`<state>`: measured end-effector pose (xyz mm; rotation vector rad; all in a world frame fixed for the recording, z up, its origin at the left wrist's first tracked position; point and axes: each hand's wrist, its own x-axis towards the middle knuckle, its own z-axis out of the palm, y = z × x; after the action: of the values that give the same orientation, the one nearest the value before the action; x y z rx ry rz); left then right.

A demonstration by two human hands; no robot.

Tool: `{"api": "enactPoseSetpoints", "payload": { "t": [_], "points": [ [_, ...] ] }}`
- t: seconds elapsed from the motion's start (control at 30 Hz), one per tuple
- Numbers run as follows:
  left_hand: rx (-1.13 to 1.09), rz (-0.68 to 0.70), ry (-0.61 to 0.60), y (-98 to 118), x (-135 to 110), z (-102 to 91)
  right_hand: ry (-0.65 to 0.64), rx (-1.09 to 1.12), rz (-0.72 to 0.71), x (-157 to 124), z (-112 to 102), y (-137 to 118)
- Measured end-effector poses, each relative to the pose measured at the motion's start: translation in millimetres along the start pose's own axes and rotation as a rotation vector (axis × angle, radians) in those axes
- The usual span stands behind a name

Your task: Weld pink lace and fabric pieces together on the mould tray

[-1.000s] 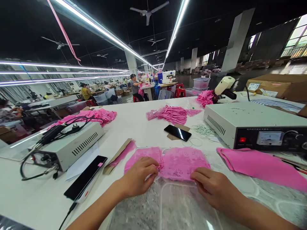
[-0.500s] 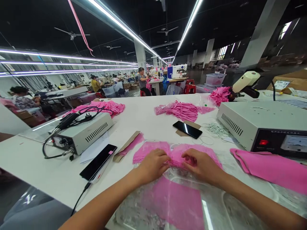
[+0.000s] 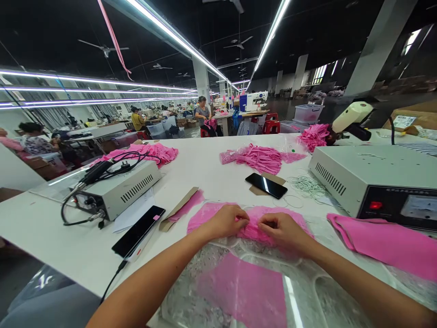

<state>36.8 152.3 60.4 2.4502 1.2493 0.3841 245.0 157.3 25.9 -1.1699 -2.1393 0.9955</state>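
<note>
A gathered piece of thin pink fabric (image 3: pixel 205 215) lies spread on a clear plastic sheet or box lid (image 3: pixel 191 282) in front of me. My left hand (image 3: pixel 229 222) pinches the fabric near its middle, fingertips pressed together. Just to the right, my right hand (image 3: pixel 282 231) pinches the same fabric between thumb and forefinger. The cloth bunches up between the two hands; their fingertips partly hide it. Under the clear plastic shows a flat pink shape (image 3: pixel 252 287).
Folded pink fabric (image 3: pixel 382 243) lies right, before a grey control box (image 3: pixel 368 168). Two phones, one black (image 3: pixel 266 185), another on a cable (image 3: pixel 139 231), flank the work. A second grey box (image 3: pixel 126 184) stands left. Pink straps (image 3: pixel 259 158) lie behind.
My left hand has shifted slightly right and up along the fabric, closer to my right hand. The fabric's middle is more bunched. My right fingers have drawn closer together.
</note>
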Motion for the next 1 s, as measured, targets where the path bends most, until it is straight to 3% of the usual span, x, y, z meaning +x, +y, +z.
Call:
{"api": "enactPoseSetpoints", "payload": {
  "t": [0.27,0.47,0.63,0.8,1.0],
  "points": [
    [0.040,-0.037,0.019,1,4,12.1,-0.020,0.137,0.059,-1,-4,2],
    [0.075,-0.125,0.143,1,1,17.0,0.092,0.290,0.083,0,-10,5],
    [0.082,-0.123,0.257,34,4,22.9,0.224,0.423,0.100,-4,-27,7],
    [0.117,-0.119,0.276,74,28,55.0,0.349,0.494,0.101,-17,-33,4],
    [0.150,-0.113,0.341,94,60,78.0,0.636,0.521,0.096,-52,-57,-2]
  ]
}}
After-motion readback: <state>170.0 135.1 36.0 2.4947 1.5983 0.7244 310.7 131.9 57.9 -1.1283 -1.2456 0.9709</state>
